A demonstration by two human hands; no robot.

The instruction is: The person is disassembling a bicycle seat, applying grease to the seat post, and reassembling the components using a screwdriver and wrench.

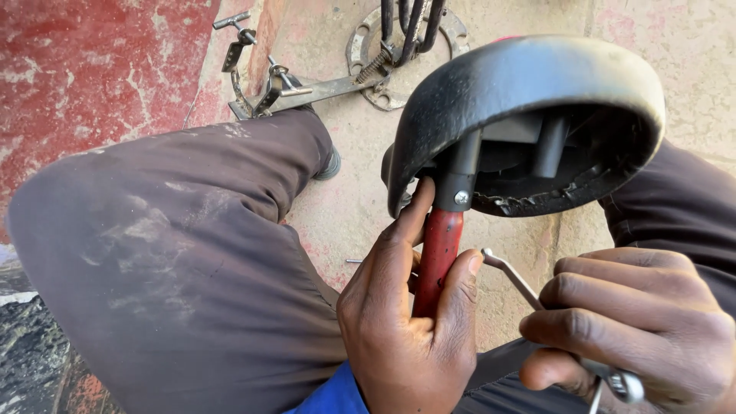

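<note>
Head view: your left hand (406,322) is clamped on the red post (438,257) under the saddle (529,84). Your right hand (636,322), right of the post, grips a bent key (512,277) angled up-left toward it.

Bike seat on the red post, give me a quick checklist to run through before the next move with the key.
1. Post held firm: ok. The left hand wraps the red post.
2. Key gripped: ok. The right hand holds the bent metal key.
3. Key seated on the clamp bolt: not ok. Its tip sits below and to the right of the bolt, apart from it.
4. Bolt visible: ok. It shows just under the black seat.
5. Bolt tightness: cannot tell.
6. Fingers clear of the clamp: not ok. The left forefinger reaches up beside it.
</note>
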